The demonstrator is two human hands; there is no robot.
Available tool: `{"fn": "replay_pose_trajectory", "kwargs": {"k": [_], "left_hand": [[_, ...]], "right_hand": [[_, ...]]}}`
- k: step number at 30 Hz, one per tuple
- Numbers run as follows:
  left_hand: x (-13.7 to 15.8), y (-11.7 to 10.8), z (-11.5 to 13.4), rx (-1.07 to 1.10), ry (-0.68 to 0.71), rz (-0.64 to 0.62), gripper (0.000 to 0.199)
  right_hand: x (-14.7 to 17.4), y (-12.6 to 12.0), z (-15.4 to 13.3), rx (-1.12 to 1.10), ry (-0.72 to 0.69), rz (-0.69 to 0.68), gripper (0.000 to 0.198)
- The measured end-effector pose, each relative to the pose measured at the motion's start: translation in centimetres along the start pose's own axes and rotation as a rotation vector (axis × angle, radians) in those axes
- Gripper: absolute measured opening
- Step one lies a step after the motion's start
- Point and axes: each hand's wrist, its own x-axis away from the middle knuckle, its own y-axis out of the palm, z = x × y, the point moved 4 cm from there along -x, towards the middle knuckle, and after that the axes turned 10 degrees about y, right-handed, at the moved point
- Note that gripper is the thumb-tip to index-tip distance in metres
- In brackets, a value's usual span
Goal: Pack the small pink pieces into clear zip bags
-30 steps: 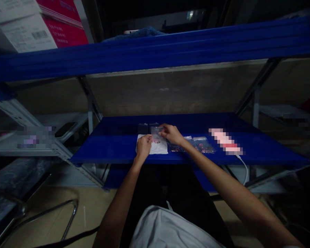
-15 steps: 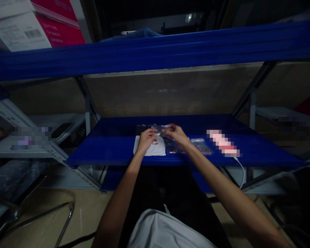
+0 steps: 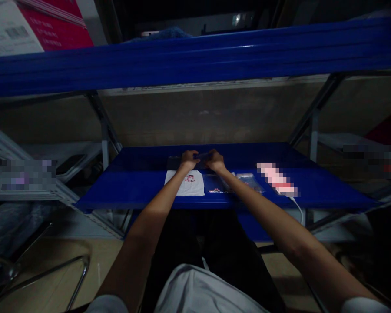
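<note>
A clear bag [image 3: 202, 158], faint in the dimness, spans the left hand [image 3: 189, 160] and right hand [image 3: 216, 161], both grasping it over the blue desk [image 3: 133, 187]; nearer lies a white sheet [image 3: 189, 190], its pink bits [image 3: 190, 178] indistinct; the right forearm [image 3: 267, 215] partly hides packets [image 3: 251, 180]

clear plastic bag [image 3: 202, 160] | thin, see-through, details blurred | just beyond flat white cloth [image 3: 179, 188] | small pink pieces [image 3: 189, 178] | clustered atop the cloth
</note>
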Motion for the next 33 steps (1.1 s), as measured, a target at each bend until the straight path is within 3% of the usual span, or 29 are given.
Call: {"fn": "replay_pose_trajectory", "kwargs": {"k": [3, 9, 13, 18, 22, 26, 30, 33], "left_hand": [[0.5, 1.1, -0.3, -0.127, 0.052, -0.083, 0.025], [1.6, 1.7, -0.1, -0.267, 0.127, -0.181, 0.018], [1.7, 1.7, 0.6, -0.321, 0.160, -0.185, 0.016], [3.1, 1.2, 1.8, -0.352, 0.231, -0.150, 0.029], [5.4, 1.9, 3.0, -0.321, 0.322, -0.270, 0.020], [7.2, 3.3, 3.9, -0.303, 0.363, -0.338, 0.018], [7.4, 3.6, 4.7, -0.274, 0.374, -0.353, 0.008], [7.0, 2.6, 5.5, -0.235, 0.377, -0.372, 0.008]], "right_hand": [[-0.3, 0.4, 0.5, 0.157, 0.047, 0.032, 0.048], [-0.4, 0.9, -0.2, 0.346, -0.021, -0.071, 0.013], [0.2, 0.7, -0.5, 0.382, -0.089, -0.088, 0.021], [1.0, -0.8, -0.4, 0.365, -0.167, -0.063, 0.021], [2.3, -2.7, 0.9, 0.348, -0.189, -0.033, 0.024], [4.9, -3.4, 2.5, 0.383, -0.231, -0.113, 0.025], [6.9, -3.7, 3.0, 0.422, -0.269, -0.098, 0.022], [7.6, -4.1, 2.8, 0.317, -0.277, -0.073, 0.022]]}}
